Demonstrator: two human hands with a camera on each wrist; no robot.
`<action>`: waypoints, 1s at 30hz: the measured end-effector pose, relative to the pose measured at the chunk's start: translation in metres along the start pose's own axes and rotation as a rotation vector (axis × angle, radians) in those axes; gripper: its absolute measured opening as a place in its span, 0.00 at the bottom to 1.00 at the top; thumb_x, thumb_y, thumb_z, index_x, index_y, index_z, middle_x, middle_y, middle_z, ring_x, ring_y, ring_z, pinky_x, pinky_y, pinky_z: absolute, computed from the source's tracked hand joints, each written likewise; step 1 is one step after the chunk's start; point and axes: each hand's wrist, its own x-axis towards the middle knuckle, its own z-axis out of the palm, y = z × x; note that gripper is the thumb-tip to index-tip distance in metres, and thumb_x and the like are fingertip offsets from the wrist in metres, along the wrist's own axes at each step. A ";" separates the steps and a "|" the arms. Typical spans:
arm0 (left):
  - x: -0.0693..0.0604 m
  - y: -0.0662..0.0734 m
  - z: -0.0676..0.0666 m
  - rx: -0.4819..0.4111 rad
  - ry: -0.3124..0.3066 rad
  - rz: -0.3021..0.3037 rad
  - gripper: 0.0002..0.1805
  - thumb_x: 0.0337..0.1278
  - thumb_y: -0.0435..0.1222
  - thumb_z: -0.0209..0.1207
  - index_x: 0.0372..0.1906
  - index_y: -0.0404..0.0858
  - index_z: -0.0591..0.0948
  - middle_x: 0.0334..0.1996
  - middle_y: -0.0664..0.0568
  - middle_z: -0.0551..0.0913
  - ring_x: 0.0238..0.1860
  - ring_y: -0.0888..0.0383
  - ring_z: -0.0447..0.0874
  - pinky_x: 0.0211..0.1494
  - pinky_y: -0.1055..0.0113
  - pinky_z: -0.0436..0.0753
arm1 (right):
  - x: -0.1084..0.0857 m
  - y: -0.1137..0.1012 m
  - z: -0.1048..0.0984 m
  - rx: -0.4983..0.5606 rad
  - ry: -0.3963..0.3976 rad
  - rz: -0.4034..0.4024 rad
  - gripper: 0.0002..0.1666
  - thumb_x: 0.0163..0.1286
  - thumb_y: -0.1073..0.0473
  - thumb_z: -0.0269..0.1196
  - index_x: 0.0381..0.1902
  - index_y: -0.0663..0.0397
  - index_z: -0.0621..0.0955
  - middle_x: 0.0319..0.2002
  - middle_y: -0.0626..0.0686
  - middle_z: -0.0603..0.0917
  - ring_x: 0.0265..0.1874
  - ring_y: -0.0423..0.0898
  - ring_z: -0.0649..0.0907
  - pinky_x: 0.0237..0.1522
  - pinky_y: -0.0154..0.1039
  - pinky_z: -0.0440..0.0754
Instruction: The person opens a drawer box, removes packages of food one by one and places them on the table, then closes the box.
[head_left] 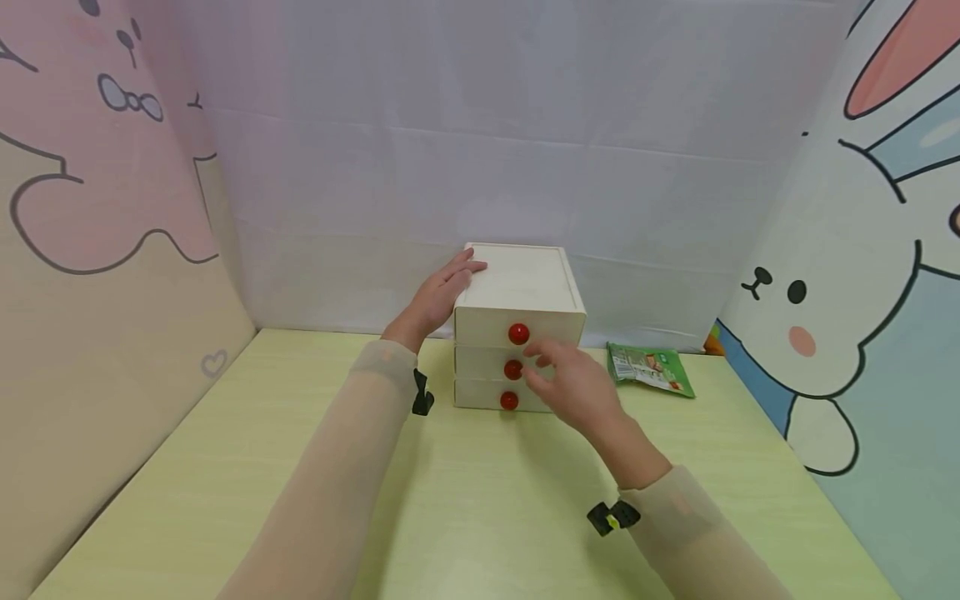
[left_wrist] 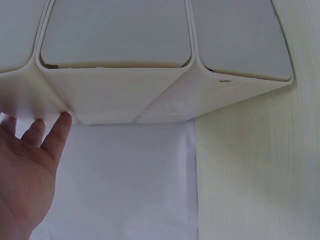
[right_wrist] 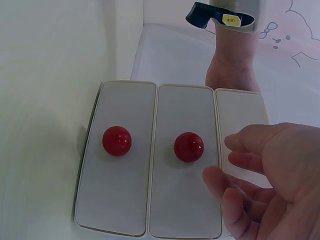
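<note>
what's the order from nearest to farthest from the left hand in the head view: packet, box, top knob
1. Box: left hand touches its left edge
2. Top knob: on the box's front
3. Packet: right of the box

- A pale yellow-green tabletop (head_left: 465,525) with a fine streaked grain, plain in the left wrist view, spreads across the lower part of the head view.
- Soft shadows fall on it, one just in front of the cabinet.
- A white three-drawer cabinet (head_left: 521,279) stands upright near the back edge, its drawers (head_left: 480,363) stacked, fronts flush, each with a round red knob (head_left: 518,333).
- A green snack packet (head_left: 651,368) lies flat to the cabinet's right in the head view, near it but apart, its small print unreadable.
</note>
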 end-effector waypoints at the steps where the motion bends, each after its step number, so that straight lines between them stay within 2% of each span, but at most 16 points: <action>1: 0.000 0.000 0.000 -0.003 0.000 -0.001 0.30 0.90 0.52 0.38 0.82 0.49 0.75 0.91 0.63 0.50 0.93 0.53 0.42 0.92 0.38 0.48 | 0.000 0.000 0.002 0.000 -0.008 0.004 0.17 0.79 0.51 0.66 0.61 0.47 0.86 0.54 0.56 0.92 0.42 0.55 0.91 0.37 0.48 0.88; 9: -0.001 0.001 0.002 -0.004 0.004 -0.003 0.30 0.89 0.52 0.38 0.81 0.49 0.75 0.91 0.64 0.51 0.92 0.53 0.43 0.92 0.39 0.48 | 0.002 0.000 0.015 -0.044 -0.032 -0.006 0.18 0.79 0.51 0.68 0.62 0.49 0.85 0.57 0.58 0.91 0.54 0.58 0.91 0.51 0.58 0.90; 19: 0.000 0.000 0.002 -0.013 -0.002 0.006 0.30 0.90 0.52 0.38 0.81 0.50 0.75 0.91 0.65 0.51 0.92 0.53 0.43 0.92 0.38 0.49 | 0.007 0.002 0.029 -0.091 0.005 -0.040 0.16 0.77 0.53 0.70 0.59 0.45 0.87 0.53 0.53 0.94 0.43 0.55 0.92 0.35 0.50 0.88; 23: 0.000 -0.001 0.001 -0.004 -0.003 0.009 0.30 0.90 0.53 0.38 0.82 0.49 0.75 0.91 0.64 0.50 0.92 0.53 0.42 0.92 0.38 0.48 | 0.010 0.000 0.031 -0.090 0.011 -0.039 0.14 0.77 0.52 0.71 0.57 0.46 0.87 0.51 0.51 0.94 0.41 0.53 0.91 0.35 0.49 0.87; 30: 0.001 -0.001 0.000 0.007 -0.003 0.016 0.30 0.90 0.52 0.38 0.82 0.48 0.75 0.91 0.63 0.50 0.92 0.53 0.42 0.92 0.38 0.47 | 0.014 0.000 0.036 -0.103 0.030 -0.036 0.13 0.76 0.52 0.72 0.54 0.48 0.87 0.48 0.51 0.94 0.42 0.52 0.92 0.39 0.51 0.89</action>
